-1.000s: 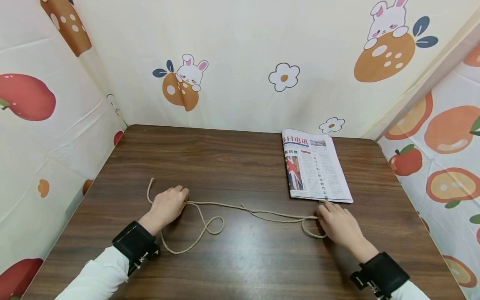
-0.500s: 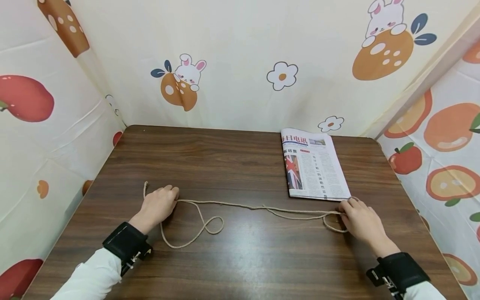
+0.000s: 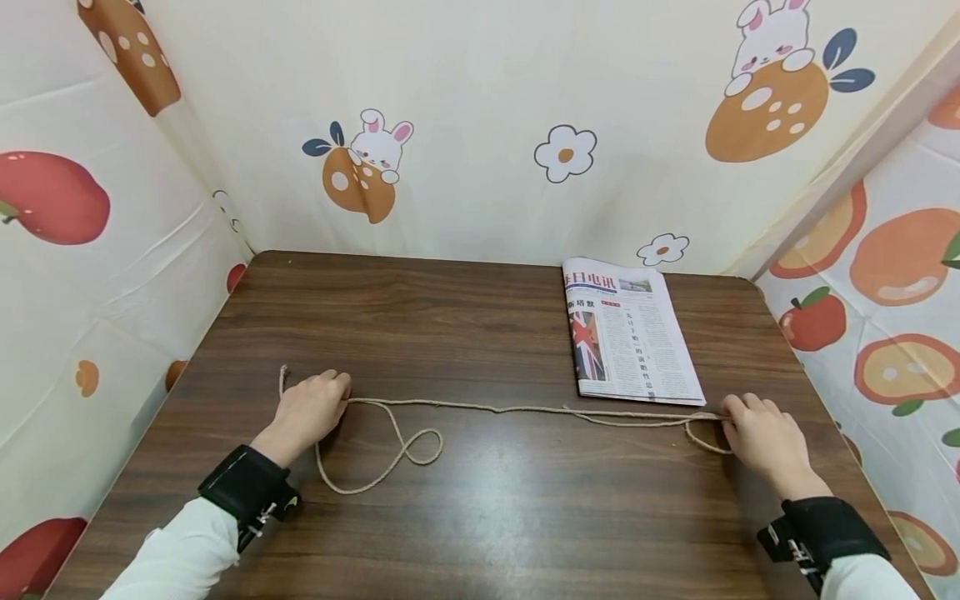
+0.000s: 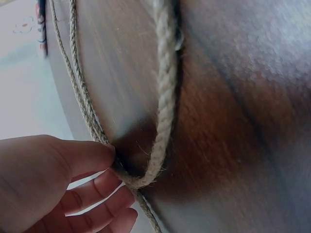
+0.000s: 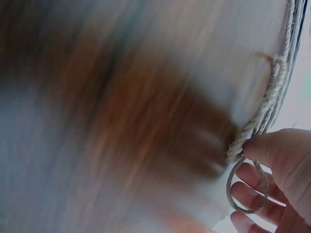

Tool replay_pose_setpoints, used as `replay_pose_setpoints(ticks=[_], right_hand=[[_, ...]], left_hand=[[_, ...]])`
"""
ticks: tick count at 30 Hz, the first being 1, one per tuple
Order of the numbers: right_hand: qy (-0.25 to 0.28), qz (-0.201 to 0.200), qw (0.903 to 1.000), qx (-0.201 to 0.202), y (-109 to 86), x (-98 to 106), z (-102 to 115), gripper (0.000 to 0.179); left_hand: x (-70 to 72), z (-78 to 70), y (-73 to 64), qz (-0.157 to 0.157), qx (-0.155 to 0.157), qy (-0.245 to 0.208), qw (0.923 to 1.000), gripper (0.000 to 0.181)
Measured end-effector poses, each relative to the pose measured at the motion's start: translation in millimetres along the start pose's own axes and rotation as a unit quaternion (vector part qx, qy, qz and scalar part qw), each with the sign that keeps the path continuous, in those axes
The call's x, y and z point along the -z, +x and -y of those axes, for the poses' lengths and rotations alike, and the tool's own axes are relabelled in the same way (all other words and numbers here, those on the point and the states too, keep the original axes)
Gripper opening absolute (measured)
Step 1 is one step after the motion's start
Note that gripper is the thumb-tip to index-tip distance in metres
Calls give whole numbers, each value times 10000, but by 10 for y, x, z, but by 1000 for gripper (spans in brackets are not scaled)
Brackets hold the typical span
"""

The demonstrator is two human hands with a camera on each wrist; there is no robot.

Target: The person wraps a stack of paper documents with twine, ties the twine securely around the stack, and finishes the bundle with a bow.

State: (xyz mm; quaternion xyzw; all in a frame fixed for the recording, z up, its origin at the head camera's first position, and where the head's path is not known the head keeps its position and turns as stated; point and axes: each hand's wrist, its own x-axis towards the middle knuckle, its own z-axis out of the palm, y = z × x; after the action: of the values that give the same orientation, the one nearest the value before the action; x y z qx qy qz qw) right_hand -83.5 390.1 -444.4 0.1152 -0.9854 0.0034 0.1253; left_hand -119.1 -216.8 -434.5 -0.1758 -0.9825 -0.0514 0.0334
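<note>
A beige twine rope stretches across the dark wooden table between two hands. My left hand pinches it at the left, thumb against fingers, as the left wrist view shows. A free end sticks up behind that hand, and a slack loop lies on the table just right of it. At the right, my right hand pinches the doubled rope; the right wrist view shows the rope under the thumb and a small ring of it hanging over the fingers.
A folded newspaper lies at the back right of the wooden table, just behind the rope. Fabric walls printed with rabbits and fruit stand behind and at both sides. Black bands sit around both wrists.
My right hand has moved to the right, past the newspaper's corner, drawing the doubled rope along. My left hand has shifted slightly left, and the hands are farther apart.
</note>
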Motion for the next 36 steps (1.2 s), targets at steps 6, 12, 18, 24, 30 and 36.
replay_pose_setpoints(ticks=[6, 12, 18, 24, 30, 36], right_hand=[[-10, 354, 9981, -496, -33, -8, -171, 19], [9, 534, 9965, -648, -38, 5, -240, 22], [-91, -13, 9993, -357, -22, 27, -140, 28], [-81, -905, 9956, 241, 43, 77, 132, 34], [252, -1143, 9879, 1015, 117, 72, 492, 27], [487, -798, 9860, 1378, 105, -7, 701, 23]], left_hand=[[-8, 39, 4, 23, 15, -9, 10000, 19], [10, 55, 6, 60, 93, -61, 9999, 19], [49, 39, -24, 72, 89, -165, 9998, 16], [100, -20, -107, -375, 53, -186, 9991, 14], [119, -229, -187, -665, -461, -160, 9966, 18], [71, -495, -230, -629, -1005, -155, 9928, 24]])
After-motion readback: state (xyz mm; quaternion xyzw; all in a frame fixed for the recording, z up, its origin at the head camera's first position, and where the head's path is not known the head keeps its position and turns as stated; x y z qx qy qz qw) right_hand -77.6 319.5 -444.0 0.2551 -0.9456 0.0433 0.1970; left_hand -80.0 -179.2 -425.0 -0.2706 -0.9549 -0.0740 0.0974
